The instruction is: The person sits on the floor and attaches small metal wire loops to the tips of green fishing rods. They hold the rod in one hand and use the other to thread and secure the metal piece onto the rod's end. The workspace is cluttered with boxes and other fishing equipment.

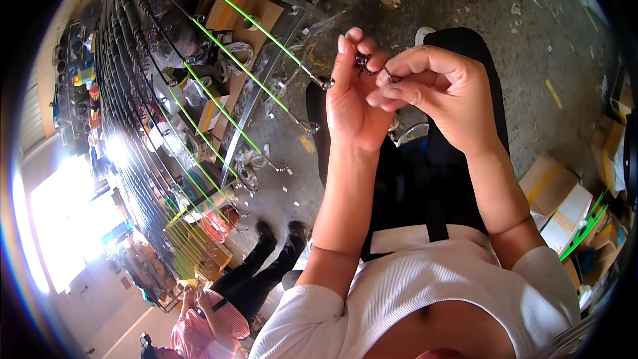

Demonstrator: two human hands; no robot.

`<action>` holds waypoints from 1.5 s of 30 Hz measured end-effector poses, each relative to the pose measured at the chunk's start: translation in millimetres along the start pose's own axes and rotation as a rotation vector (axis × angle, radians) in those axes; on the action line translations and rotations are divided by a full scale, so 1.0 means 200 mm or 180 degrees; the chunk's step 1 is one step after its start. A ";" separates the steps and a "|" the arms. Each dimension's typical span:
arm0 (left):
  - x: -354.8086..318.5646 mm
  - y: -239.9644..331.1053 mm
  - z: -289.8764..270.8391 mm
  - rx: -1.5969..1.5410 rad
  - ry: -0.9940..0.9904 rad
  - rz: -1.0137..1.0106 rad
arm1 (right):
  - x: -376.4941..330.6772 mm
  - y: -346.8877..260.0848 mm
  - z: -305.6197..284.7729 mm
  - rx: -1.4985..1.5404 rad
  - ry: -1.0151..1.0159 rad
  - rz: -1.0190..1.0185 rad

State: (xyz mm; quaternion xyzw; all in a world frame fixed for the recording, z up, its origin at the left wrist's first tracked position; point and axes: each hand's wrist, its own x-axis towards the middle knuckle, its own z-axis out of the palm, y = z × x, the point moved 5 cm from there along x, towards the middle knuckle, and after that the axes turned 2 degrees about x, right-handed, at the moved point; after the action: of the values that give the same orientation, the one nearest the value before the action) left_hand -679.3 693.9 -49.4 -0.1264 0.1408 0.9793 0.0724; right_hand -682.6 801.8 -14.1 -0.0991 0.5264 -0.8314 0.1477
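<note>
Both my hands are raised close together above my dark-clad lap. My left hand [355,96] is palm up with its fingers curled round a few small dark rod guides [361,61]. Thumb and fingertips of my right hand [452,90] pinch a single small dark ring guide [392,78], right beside the left fingers. The exact shape of these little metal pieces is hard to make out. Left of my hands, several fishing rods [246,70] with bright green tips slant down toward me, some carrying guides near their ends.
Behind the rods, a workbench holds cardboard [229,6], plastic bags and clutter. A person in a striped shirt [209,326] works at the lower left by a bright window. Cardboard boxes [551,186] and green rods [585,229] stand at the right. Scraps litter the concrete floor [531,46].
</note>
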 end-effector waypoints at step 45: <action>0.21 0.10 0.26 -0.0005 -0.0910 0.0472 | 0.20 -0.08 0.07 -0.0056 0.0111 -0.0697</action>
State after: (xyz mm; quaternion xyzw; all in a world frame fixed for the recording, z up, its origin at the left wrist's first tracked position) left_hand -735.0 694.5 -6.2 0.0250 0.1372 0.9900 0.0192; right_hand -718.3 783.1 6.3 -0.1429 0.5221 -0.8396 0.0459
